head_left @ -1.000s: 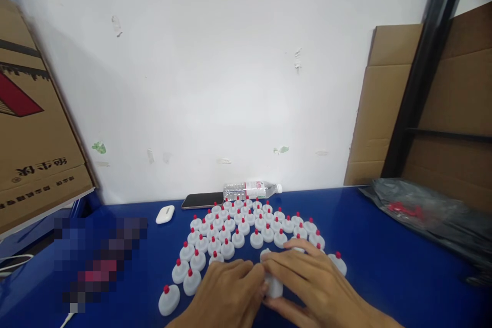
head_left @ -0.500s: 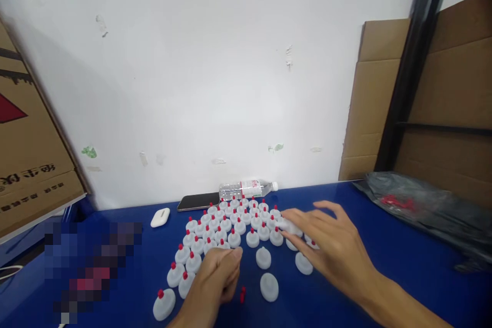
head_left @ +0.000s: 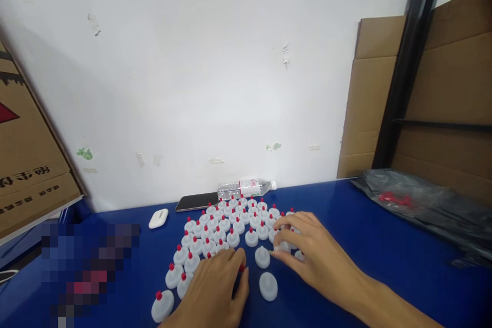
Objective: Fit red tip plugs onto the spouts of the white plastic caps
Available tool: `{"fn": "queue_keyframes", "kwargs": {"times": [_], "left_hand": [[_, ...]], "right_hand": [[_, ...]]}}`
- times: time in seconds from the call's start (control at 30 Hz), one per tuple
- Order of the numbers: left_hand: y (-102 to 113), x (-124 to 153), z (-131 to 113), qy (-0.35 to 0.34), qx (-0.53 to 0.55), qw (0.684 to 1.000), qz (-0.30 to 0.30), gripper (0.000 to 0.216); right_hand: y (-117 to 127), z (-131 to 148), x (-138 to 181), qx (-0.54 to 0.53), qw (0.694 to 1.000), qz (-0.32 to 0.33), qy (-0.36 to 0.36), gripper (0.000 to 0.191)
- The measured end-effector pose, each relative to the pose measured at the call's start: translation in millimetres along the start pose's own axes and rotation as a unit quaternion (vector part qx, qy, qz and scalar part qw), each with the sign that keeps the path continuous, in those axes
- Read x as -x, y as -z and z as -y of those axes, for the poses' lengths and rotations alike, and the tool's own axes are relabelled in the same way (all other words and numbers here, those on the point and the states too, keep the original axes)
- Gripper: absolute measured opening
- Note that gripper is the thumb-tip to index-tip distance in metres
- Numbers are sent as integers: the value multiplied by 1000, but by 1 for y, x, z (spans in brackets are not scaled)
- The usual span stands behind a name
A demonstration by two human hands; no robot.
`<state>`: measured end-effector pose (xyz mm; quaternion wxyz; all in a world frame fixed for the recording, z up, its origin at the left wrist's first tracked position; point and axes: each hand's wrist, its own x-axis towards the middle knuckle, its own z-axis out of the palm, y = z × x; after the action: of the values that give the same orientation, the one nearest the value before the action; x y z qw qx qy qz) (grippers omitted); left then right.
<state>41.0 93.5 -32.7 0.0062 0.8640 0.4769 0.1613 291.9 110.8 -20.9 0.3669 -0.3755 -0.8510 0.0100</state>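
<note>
My left hand (head_left: 219,282) is closed in a pinch at the near middle of the table, and a bit of a small red cap (head_left: 242,267) shows between thumb and forefinger. To the right, the curled fingers of my right hand (head_left: 307,246) close on a round white plastic lid (head_left: 283,247), partly hidden by the fingertips. Two white lids without red caps lie between the hands: one behind (head_left: 262,257) and one nearer (head_left: 268,286). Several white lids with red caps (head_left: 232,238) stand in rows beyond and left of my hands.
A clear bottle (head_left: 246,189) lies against the wall beside a dark phone (head_left: 197,201). Left of it sits a white earbud case (head_left: 158,218). A grey plastic bag holding red pieces (head_left: 395,199) lies at right. Cardboard stands on both sides of the blue table (head_left: 334,200).
My left hand has taken up red from the table, where red caps lay beside it. My right hand has moved left and nearer, bringing its fingers together on a white lid.
</note>
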Motion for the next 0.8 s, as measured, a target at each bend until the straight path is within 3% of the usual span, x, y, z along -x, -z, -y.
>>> {"fn": "queue_keyframes", "kwargs": {"times": [0.2, 0.43, 0.67, 0.8], "left_hand": [[-3, 1, -1, 17, -7, 999, 38, 17], [1, 0, -3, 30, 4, 998, 64, 16], [1, 0, 1, -41, -13, 999, 2, 34], [10, 1, -1, -79, 7, 995, -65, 35]], "right_hand": [[-2, 6, 1, 10, 997, 58, -52, 3], [-5, -1, 5, 63, 992, 79, -75, 30], [-13, -5, 10, 91, 987, 110, -70, 43], [-13, -6, 9, 110, 989, 82, -53, 43]]}}
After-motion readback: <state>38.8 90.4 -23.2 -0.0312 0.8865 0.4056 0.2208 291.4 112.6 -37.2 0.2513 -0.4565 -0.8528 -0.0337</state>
